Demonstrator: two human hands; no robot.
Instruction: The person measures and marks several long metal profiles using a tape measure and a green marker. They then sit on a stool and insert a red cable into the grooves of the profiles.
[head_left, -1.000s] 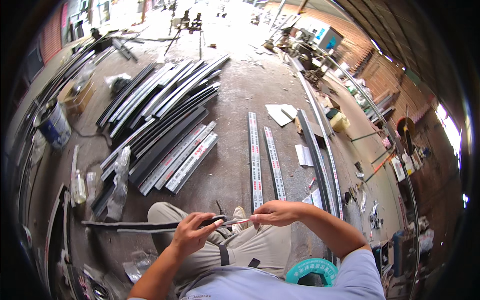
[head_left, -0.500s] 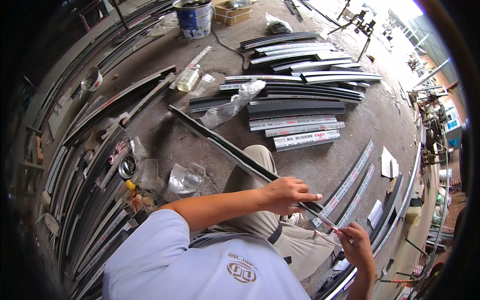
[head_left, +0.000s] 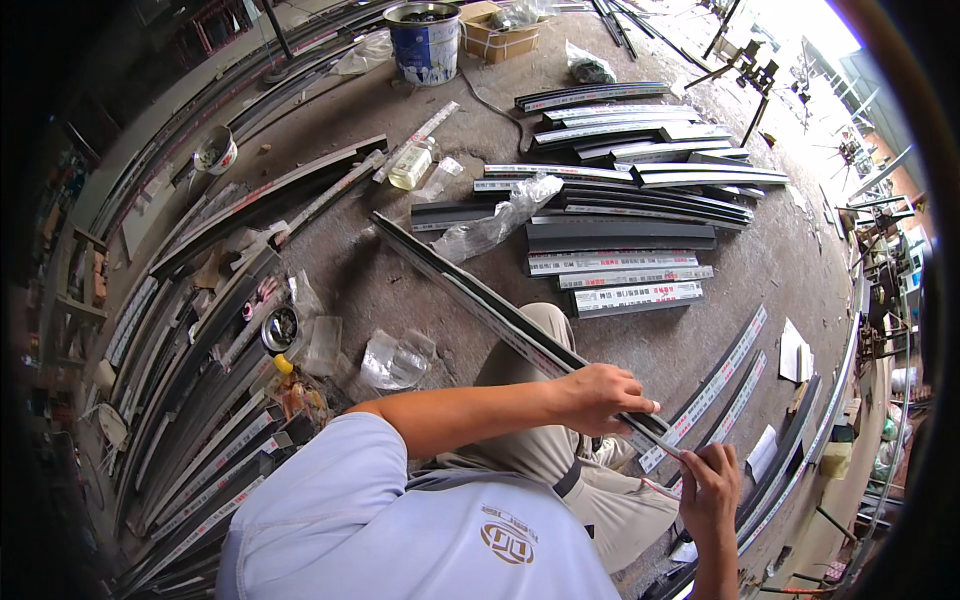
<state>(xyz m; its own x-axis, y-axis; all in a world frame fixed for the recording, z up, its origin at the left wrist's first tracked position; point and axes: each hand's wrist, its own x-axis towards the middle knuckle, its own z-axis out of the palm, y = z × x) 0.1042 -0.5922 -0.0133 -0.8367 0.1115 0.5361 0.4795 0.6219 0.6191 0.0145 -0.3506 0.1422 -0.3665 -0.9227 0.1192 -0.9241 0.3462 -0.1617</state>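
A long dark aluminium profile with a pale printed film along its side slants from the floor, past my bent knee, up to my hands. My left hand is closed around it near its upper end. At that end my right hand pinches with thumb and fingers. A thin reddish-white strip hangs beside the right fingers; whether they grip it or only the profile tip is hidden. Two short film-covered profiles lie on the floor just beyond my hands.
Several cut profiles are stacked ahead, with crumpled plastic wrap over them. Long profiles crowd the left. A bottle, a paint bucket, a cardboard box and a metal bowl stand on the floor.
The whole view has shifted, so the floor things sit further right and slightly lower. My right hand has come closer to my left hand and the profile's end.
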